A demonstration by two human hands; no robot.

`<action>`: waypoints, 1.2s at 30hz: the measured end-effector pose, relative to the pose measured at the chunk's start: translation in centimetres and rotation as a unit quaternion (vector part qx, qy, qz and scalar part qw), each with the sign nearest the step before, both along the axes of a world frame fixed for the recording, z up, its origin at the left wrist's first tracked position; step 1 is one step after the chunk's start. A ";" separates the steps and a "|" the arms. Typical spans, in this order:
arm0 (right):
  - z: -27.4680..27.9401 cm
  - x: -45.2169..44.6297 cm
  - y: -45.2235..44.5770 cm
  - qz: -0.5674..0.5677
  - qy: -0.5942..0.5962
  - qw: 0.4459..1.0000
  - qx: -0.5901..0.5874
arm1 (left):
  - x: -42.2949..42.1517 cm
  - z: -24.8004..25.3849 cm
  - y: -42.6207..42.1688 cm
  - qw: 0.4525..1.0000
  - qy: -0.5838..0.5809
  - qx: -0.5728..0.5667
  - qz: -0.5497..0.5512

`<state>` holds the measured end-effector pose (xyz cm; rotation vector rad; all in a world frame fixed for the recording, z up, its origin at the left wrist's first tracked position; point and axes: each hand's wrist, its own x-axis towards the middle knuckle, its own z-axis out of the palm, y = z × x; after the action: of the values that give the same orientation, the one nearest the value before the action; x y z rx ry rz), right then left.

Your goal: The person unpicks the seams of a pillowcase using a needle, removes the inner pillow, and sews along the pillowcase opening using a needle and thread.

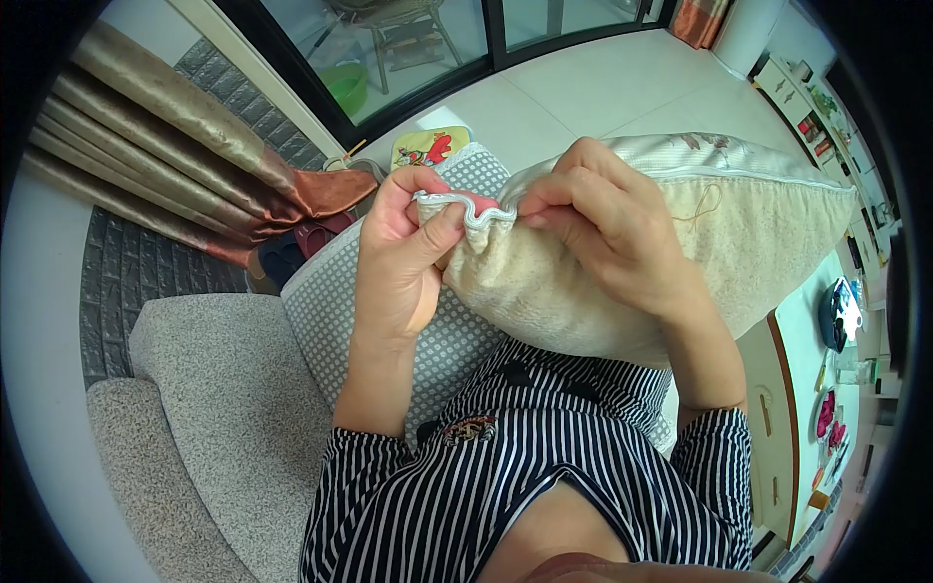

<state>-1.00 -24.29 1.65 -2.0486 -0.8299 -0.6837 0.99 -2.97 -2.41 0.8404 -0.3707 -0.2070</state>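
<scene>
A large cream cushion [603, 282] with a white zipper along its edge lies across my lap, tilted up to the right. My left hand [408, 238] pinches the zipper edge at the cushion's left corner, where the fabric is bunched and wavy. Close beside it, my right hand [607, 219] is closed at the zipper, thumb and forefinger together; any small zipper part between them is hidden. A loose thread [707, 202] lies on the cushion to the right of my right hand.
A grey sofa [233, 389] with a dotted cover [340, 321] is at my left. Brown curtains [175, 126] hang beyond it. A white cabinet table [792, 389] holding small items stands at the right. Ahead are a yellow patterned mat [413, 146] and glass doors [428, 83].
</scene>
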 end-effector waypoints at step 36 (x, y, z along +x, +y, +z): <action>-0.9 0.3 1.0 -0.063 -0.091 0.994 -0.019 | -1.0 -0.3 -2.3 0.998 0.012 -0.045 0.037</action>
<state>-0.73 -23.31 0.71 -2.1094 -0.8264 -0.9436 0.03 -5.32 -2.69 0.7604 -0.3234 -0.1313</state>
